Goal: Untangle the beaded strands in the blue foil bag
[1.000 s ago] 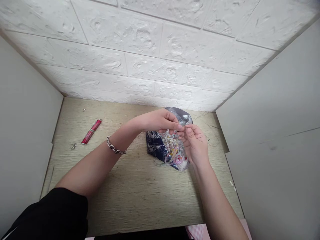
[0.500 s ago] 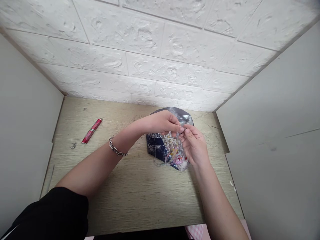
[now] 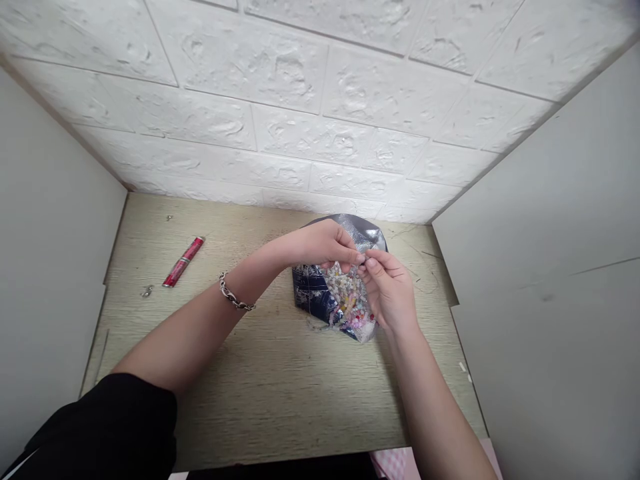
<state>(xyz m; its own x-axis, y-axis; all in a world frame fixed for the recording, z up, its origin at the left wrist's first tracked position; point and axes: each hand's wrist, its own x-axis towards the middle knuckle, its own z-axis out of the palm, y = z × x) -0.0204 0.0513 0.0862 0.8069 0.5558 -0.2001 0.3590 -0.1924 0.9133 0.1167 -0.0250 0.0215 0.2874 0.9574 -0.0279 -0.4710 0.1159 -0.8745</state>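
Above the beads, my left hand (image 3: 334,245) and my right hand (image 3: 389,283) meet fingertip to fingertip. Each one pinches, thumb against fingers, at something small; a tiny dark bit shows between them, too small to name. Under the hands lies an opened bag (image 3: 313,290), silver on the inside and dark blue printed outside. A heap of small beads (image 3: 345,287) in white, pink, yellow and red fills it. Part of the heap is hidden behind my hands. A thin beaded strand (image 3: 320,327) trails over the bag's front edge.
A red tube (image 3: 184,262) lies on the wooden table (image 3: 280,400) at the left, with small metallic pieces (image 3: 147,291) near it. Loose threads (image 3: 425,280) lie right of the bag. White brick wall behind, grey panels on both sides.
Both hands keep their pinch, and the fingertips have shifted very slightly to the left. The bag, beads and red tube stay where they were.
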